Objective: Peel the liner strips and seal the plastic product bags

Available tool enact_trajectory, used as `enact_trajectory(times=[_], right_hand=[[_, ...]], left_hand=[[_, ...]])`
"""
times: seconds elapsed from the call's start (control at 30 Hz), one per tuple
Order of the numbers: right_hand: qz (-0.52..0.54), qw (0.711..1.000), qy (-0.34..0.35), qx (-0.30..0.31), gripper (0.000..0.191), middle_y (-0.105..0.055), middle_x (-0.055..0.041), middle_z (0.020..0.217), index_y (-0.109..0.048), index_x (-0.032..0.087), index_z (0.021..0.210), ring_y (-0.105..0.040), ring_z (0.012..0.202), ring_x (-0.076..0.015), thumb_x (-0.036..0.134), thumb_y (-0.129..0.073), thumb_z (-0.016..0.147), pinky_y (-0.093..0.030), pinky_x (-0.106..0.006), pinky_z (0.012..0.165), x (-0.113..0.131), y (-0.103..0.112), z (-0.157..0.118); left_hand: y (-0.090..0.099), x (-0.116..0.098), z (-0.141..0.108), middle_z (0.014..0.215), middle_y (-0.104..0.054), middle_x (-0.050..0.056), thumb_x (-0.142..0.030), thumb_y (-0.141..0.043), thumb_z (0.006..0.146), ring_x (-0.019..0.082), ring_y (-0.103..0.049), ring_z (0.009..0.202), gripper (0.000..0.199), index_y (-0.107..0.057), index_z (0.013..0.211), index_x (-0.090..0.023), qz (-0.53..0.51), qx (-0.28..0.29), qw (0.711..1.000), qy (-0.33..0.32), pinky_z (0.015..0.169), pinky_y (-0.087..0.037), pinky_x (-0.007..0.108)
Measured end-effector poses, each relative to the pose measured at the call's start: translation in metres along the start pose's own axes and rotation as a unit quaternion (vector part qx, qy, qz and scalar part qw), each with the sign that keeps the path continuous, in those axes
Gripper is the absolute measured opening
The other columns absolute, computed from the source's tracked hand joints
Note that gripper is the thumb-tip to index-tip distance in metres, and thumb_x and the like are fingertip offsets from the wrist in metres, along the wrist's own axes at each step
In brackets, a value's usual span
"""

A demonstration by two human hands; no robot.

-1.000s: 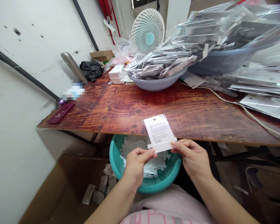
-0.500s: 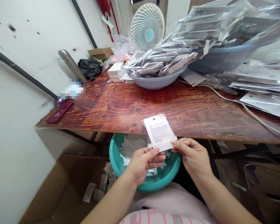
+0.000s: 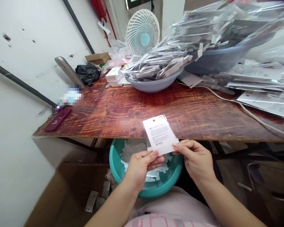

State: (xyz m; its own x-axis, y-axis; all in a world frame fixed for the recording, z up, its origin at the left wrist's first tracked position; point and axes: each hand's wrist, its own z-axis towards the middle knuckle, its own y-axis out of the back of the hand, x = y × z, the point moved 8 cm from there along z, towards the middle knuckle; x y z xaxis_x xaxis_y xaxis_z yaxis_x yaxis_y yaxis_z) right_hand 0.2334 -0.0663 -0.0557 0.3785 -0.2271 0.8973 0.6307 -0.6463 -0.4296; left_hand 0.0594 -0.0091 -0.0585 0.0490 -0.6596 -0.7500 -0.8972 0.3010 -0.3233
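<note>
Between my hands is a small clear plastic packet with a white printed card in it and a hang hole at the top. A white strip runs along its lower edge. My left hand pinches the lower left corner between thumb and fingers. At the lower right corner, my right hand pinches the strip's other end. Below the packet, a teal basin holds whitish pieces and clear plastic; my left hand partly covers it.
The wooden table carries a grey-blue bowl and a larger basin, both heaped with plastic packets. A white fan stands behind. A cable crosses the right side. A cardboard box with packets is below left.
The camera view has shifted slightly, moving the table things a little left. Both hands keep their hold on the packet, which is nearly unchanged.
</note>
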Motion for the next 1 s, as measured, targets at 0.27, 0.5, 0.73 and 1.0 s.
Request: enact_trajectory(times=[0.27, 0.5, 0.73, 1.0], right_hand=[[0.052, 0.997, 0.061, 0.024, 0.051, -0.065, 0.0058, 0.057, -0.043, 0.020, 0.071, -0.063, 0.049, -0.0117, 0.017, -0.087, 0.044, -0.056, -0.024, 0.052, 0.050, -0.042, 0.061], [0.008, 0.998, 0.061, 0.009, 0.050, -0.062, 0.0062, 0.056, -0.044, 0.019, 0.068, -0.062, 0.050, -0.0110, 0.023, -0.087, 0.043, -0.049, -0.021, 0.051, 0.042, -0.047, 0.106], [-0.145, 0.981, 0.127, 0.024, 0.035, -0.061, 0.0007, 0.074, -0.049, 0.021, 0.080, -0.061, 0.064, -0.0151, 0.033, -0.077, 0.062, -0.049, -0.028, 0.059, 0.046, -0.050, 0.102], [-0.517, 0.634, 0.550, 0.166, 0.015, -0.055, -0.0103, 0.098, -0.061, 0.019, 0.097, -0.050, 0.094, -0.0228, 0.019, -0.056, 0.083, -0.042, -0.038, 0.083, 0.085, -0.133, 0.025]], left_hand=[[-0.023, -0.092, 0.035, 0.076, -0.074, 0.009, -0.030, -0.082, 0.059, 0.021, -0.070, 0.073, 0.030, -0.074, 0.080, -0.010, 0.061, 0.022, 0.980, -0.189, 0.077, -0.057, 0.033], [-0.033, -0.112, 0.089, 0.067, -0.072, 0.008, -0.035, -0.084, 0.053, 0.024, -0.070, 0.068, 0.035, -0.072, 0.073, -0.009, 0.058, 0.047, 0.970, -0.230, 0.078, -0.056, 0.041], [-0.029, -0.108, 0.089, 0.069, -0.072, 0.007, -0.034, -0.080, 0.060, 0.020, -0.069, 0.064, 0.028, -0.072, 0.074, -0.011, 0.070, 0.034, 0.964, -0.254, 0.075, -0.056, 0.037], [-0.031, -0.116, 0.076, 0.076, -0.072, 0.000, -0.019, -0.062, 0.074, 0.016, -0.065, 0.076, 0.015, -0.075, 0.080, -0.017, 0.178, 0.026, 0.914, -0.364, 0.076, -0.049, 0.026]])
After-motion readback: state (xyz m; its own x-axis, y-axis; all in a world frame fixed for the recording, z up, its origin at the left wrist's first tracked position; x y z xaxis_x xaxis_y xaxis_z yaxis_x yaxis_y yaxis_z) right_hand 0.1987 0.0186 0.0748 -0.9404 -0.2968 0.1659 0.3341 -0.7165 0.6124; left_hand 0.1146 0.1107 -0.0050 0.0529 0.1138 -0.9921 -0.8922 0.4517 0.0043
